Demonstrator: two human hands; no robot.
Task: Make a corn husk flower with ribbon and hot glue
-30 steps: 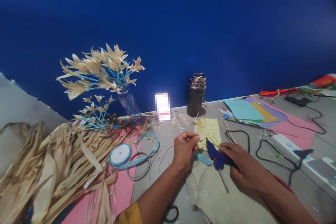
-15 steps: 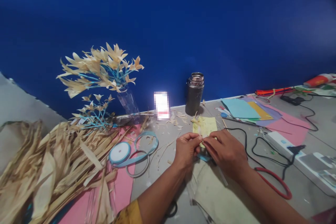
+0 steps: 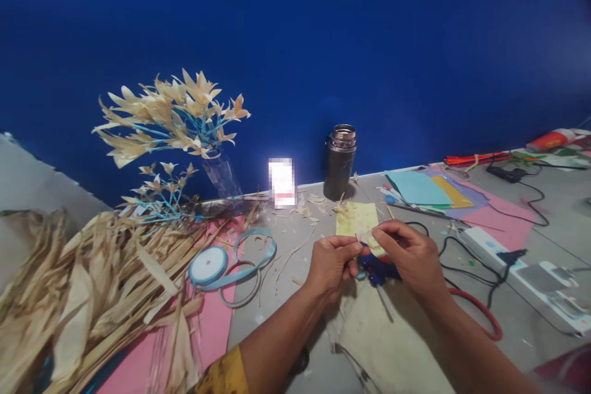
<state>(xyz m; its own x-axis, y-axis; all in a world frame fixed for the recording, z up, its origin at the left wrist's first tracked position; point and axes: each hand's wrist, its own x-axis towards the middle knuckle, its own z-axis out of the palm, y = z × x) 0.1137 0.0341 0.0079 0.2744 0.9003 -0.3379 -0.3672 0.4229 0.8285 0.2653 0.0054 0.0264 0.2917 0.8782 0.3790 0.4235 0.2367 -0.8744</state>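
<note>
My left hand (image 3: pixel 331 265) and my right hand (image 3: pixel 409 253) meet over the table's middle, fingers pinched together on a small pale husk piece (image 3: pixel 367 240) between them. A blue glue gun (image 3: pixel 377 268) lies on the table just under the two hands. Behind them rests a yellow sheet (image 3: pixel 356 218). A pale cloth or paper (image 3: pixel 388 345) lies beneath my forearms.
A heap of dried husk strips (image 3: pixel 92 295) covers the left over pink paper (image 3: pixel 210 332). Light-blue ribbon spool (image 3: pixel 210 265), vase of husk flowers (image 3: pixel 175 129), steel flask (image 3: pixel 340 161), coloured papers (image 3: pixel 429 191), black cables and a power strip (image 3: pixel 521 268) on the right.
My right hand left the glue gun, came to my left hand and now pinches the small piece with it; the glue gun shows again beneath the hands.
</note>
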